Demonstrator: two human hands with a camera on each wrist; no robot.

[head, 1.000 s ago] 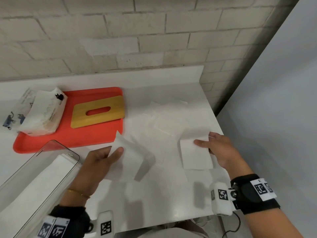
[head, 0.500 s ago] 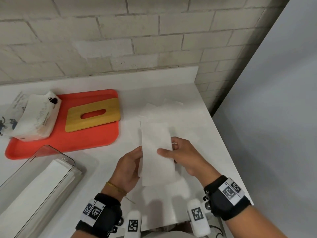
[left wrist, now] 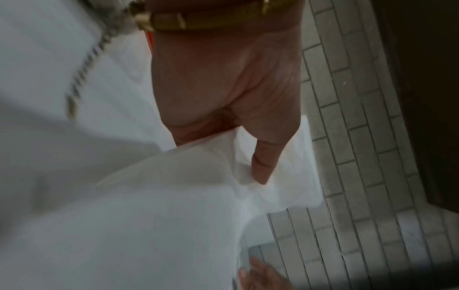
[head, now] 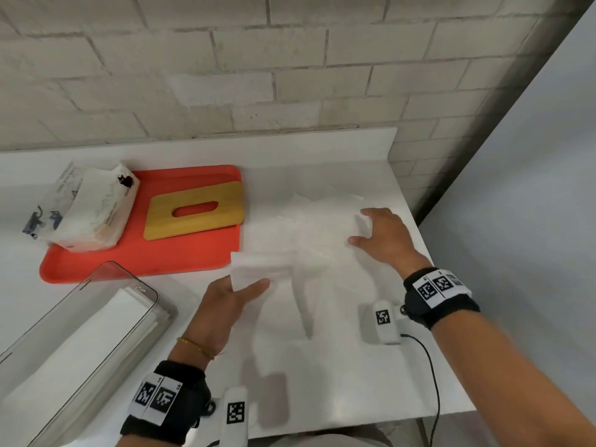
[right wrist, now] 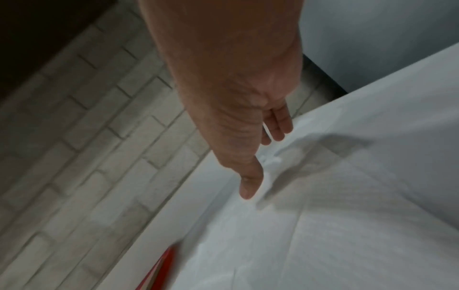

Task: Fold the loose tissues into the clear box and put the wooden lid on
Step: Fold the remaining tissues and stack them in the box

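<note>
Here, nearest the person, the clear box lies at the left front of the white tabletop, open on top, with a flat stack of white sheets already inside. Just beyond it the left hand pinches a folded tissue between thumb and fingers; the left wrist view shows the thumb lying across the white sheet. The sensible thing, I judge, is to keep that pinch light and close to the crease so the fold does not spring open, carry it low over the box and lay it square on the stack, smoothing it flat before letting go.

Farther out to the right, the right hand is spread with relaxed fingers, holding nothing, fingertips at the edge of the loose tissues scattered on the tabletop. These are thin and overlap, so peeling off only one sheet by a corner would likely go best; dragging the palm could bunch several.

Farther left sits the red tray, bearing the wooden lid with its slot, untouched, and a soft tissue pack hanging partly over the tray's left edge. The lid should wait until the loose sheets are all in. Behind everything stands the brick wall.
</note>
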